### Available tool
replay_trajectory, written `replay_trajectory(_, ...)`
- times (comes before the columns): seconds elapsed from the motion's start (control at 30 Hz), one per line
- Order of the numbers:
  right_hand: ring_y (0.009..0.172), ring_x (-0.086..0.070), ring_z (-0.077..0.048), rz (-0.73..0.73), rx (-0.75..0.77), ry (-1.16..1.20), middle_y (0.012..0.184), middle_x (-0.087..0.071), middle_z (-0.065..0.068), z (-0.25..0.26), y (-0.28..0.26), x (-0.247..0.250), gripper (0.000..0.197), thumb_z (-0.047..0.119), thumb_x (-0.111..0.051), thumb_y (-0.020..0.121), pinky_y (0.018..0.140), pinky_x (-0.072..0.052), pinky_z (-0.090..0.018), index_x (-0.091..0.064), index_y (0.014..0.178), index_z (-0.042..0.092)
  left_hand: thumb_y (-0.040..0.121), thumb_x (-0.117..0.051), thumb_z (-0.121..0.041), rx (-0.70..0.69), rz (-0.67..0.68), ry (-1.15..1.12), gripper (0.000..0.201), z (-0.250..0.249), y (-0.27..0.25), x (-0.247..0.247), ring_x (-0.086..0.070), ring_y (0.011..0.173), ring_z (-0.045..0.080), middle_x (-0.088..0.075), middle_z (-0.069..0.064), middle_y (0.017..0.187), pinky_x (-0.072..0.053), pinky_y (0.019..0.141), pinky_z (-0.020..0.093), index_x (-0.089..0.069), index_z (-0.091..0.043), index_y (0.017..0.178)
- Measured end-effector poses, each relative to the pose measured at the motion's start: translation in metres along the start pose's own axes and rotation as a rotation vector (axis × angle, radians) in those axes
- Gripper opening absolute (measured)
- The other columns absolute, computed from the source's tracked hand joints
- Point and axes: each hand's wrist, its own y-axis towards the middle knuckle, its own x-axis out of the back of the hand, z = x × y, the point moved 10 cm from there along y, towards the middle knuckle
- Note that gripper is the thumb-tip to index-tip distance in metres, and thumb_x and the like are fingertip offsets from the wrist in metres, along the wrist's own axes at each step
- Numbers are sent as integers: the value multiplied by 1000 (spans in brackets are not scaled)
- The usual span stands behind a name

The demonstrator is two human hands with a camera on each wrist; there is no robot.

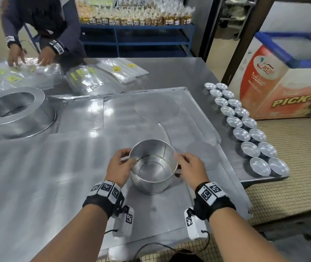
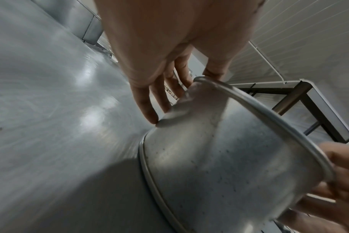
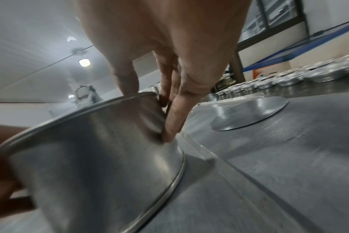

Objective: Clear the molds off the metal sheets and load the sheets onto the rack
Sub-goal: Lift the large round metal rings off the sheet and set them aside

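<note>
A round open metal mold [image 1: 153, 167] stands on the near metal sheet [image 1: 56, 176], close to its right edge. My left hand [image 1: 130, 157] grips the mold's left side, with fingers [image 2: 149, 110] down the outer wall of the mold [image 2: 219, 157] and the thumb at the rim. My right hand [image 1: 178, 159] pinches the right side, with its fingers [image 3: 173, 119] against the wall of the mold [image 3: 100, 149] and the thumb over the rim. A second metal sheet [image 1: 147, 125] lies behind, partly under the near one.
A large ring mold [image 1: 16, 112] sits at the far left. Flat round discs [image 1: 156, 108] [image 1: 202, 154] lie on the sheets. Two rows of small metal cups [image 1: 245, 129] line the table's right edge. Another person [image 1: 43, 25] handles plastic bags [image 1: 86, 78] at the back.
</note>
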Motion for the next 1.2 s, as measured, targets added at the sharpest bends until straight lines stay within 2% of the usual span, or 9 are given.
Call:
replay_trajectory(0.1,75,-71,-25,-45,45,-157,84,-72,-5,11,23,22,40,54,-64,86,70,-62,-44,-71,83,16,85,-63,-3,-6,-11,21,27,-3,8,0,-66,95,23,-71,2,103,-55,86,40,-68,-12,110)
replay_trajectory(0.23,106,-66,-26,-52,47,-613,111,-71,-11,12,73,61,43,27,-78,81,91,-48,-28,-66,116,8,88,-61,-2,-32,-31,50,25,-7,14,-2,-64,96,16,-71,1,106,-50,83,25,-70,-14,109)
replay_trajectory(0.33,120,-59,-31,-8,-5,-891,127,-63,-16,0,104,82,76,42,-84,71,96,-46,-32,-55,131,7,90,-62,-8,-27,-76,60,19,-6,15,0,-65,95,15,-72,1,104,-51,86,26,-72,-15,104)
replay_trajectory(0.47,129,-48,-37,81,-108,-1059,132,-55,-12,-21,121,89,114,69,-84,48,102,-47,-42,-41,137,13,86,-66,-32,-13,-139,53,15,-5,14,2,-66,93,15,-73,-4,96,-52,87,32,-74,-23,95)
replay_trajectory(0.73,137,-31,-40,73,-124,-1187,145,-33,-20,-25,126,89,126,60,-91,49,111,-37,-46,-24,146,17,91,-63,-21,-1,-221,56,12,-2,12,2,-63,79,13,-72,-1,88,-51,78,30,-73,-16,93)
replay_trajectory(0.8,135,-33,-38,45,-71,-1220,144,-36,-19,-9,126,89,115,56,-90,53,109,-38,-44,-32,144,18,91,-63,-21,-10,-225,62,12,-2,12,2,-63,82,14,-72,0,89,-51,83,36,-73,-17,94)
replay_trajectory(0.97,103,-65,-29,12,217,-867,105,-71,-7,63,123,81,24,17,-72,83,90,-52,-35,-71,107,21,92,-64,-22,-46,-213,53,11,-7,8,2,-65,86,15,-73,2,91,-52,87,36,-75,-21,94)
replay_trajectory(1.07,82,-64,-21,-86,381,-621,80,-66,1,117,102,81,18,11,-65,86,82,-49,-27,-73,100,18,93,-63,-21,-52,-192,61,13,-10,5,4,-67,90,15,-75,-2,92,-53,88,33,-76,-24,95)
replay_trajectory(1.2,71,-66,-13,-48,407,-184,71,-64,10,160,72,68,16,12,-73,82,72,-58,-34,-71,93,23,93,-64,-22,-37,-158,81,15,-12,5,6,-68,95,13,-75,-8,94,-54,93,36,-77,-23,100)
